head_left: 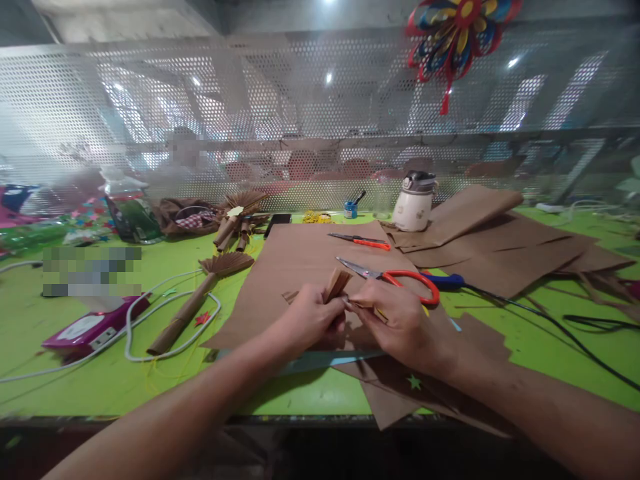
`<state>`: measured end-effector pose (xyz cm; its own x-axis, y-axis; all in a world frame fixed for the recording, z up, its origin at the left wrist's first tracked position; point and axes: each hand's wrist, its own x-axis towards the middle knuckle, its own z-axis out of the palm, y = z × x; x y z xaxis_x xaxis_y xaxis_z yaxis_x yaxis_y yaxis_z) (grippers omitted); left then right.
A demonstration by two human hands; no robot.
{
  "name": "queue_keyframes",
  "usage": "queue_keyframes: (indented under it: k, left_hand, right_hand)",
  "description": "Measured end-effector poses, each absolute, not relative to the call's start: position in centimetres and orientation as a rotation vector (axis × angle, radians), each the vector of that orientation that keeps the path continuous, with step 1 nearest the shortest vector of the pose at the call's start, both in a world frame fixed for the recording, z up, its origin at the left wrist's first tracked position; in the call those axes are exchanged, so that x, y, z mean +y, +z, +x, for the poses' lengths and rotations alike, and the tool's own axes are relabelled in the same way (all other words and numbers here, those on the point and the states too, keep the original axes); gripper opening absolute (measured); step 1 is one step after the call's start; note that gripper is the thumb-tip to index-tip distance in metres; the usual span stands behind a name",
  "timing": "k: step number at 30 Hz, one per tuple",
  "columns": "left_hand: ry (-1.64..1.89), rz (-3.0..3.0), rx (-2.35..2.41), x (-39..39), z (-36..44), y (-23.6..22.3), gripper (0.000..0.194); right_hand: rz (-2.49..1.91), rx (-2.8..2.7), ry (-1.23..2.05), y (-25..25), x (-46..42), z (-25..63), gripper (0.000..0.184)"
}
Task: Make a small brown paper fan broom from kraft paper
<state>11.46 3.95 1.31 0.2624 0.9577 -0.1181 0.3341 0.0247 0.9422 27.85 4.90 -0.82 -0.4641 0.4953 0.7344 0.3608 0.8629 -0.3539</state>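
My left hand (310,317) is closed around a small pleated bundle of brown paper (336,285), held upright above a brown paper sheet (295,260) on the green table (75,380). My right hand (395,319) pinches the bundle's loose brown flap (361,303) from the right, fingers pressed together. Both hands meet at the middle of the table, near its front edge. Orange-handled scissors (395,275) lie just behind my right hand.
A second, smaller pair of orange scissors (363,241) lies further back. A finished paper fan on a stick (200,293) and white cables (165,320) lie to the left, beside a pink device (90,330). Brown sheets (500,247), a white jar (414,201) and a black cable (550,323) are at the right.
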Motion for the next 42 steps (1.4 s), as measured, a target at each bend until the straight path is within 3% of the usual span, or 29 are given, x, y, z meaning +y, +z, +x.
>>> queue_keyframes:
  k: [6,14,26,29,36,42]
  left_hand:
    - [0.788,1.549,1.205,4.0,11.3,1.2,0.028]
    - [0.809,1.512,1.179,4.3,11.2,1.1,0.030]
    - [0.839,1.385,1.177,4.1,11.4,0.9,0.018]
    - [0.849,1.353,1.176,4.2,11.3,1.0,0.020]
    - [0.933,1.254,1.115,4.7,10.7,1.2,0.025]
    - [0.960,1.156,1.052,4.7,10.8,1.3,0.021]
  right_hand:
    - [-0.683,-2.080,0.096,0.0,4.5,28.1,0.010]
    - [-0.858,-1.964,0.340,0.6,4.6,28.0,0.010]
    - [-0.665,-2.132,-0.038,-0.5,4.1,27.7,0.017]
    - [-0.774,-2.019,0.203,0.1,4.4,27.9,0.014]
    - [-0.969,-1.487,1.364,0.0,6.9,28.7,0.021]
    - [-0.877,-1.352,1.578,0.2,7.2,28.6,0.021]
